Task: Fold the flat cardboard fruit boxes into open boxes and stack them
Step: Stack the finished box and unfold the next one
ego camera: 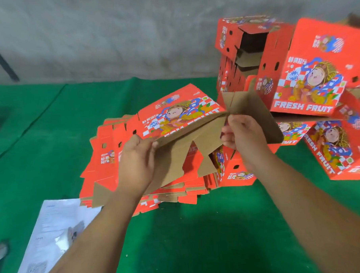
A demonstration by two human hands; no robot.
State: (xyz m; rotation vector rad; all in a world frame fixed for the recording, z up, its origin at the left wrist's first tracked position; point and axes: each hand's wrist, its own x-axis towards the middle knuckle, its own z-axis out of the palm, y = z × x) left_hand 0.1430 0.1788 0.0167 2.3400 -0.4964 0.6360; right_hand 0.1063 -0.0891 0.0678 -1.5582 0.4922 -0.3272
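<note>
a red printed flat cardboard box blank point(180, 124) is held up over the middle of the green cloth-covered table point(179, 239), between the left hand point(134, 161) at its near left edge and the right hand point(245, 137) at its brown right flap. directly beneath it lies the stack of flat red cardboard blanks point(106, 160), on the cloth. to the right and behind, against the grey concrete wall point(108, 36), stands the pile of folded red fruit boxes point(296, 79), some resting on others. a white printed plastic sheet point(49, 235) lies on the cloth at the near left, in front of the stack.
</note>
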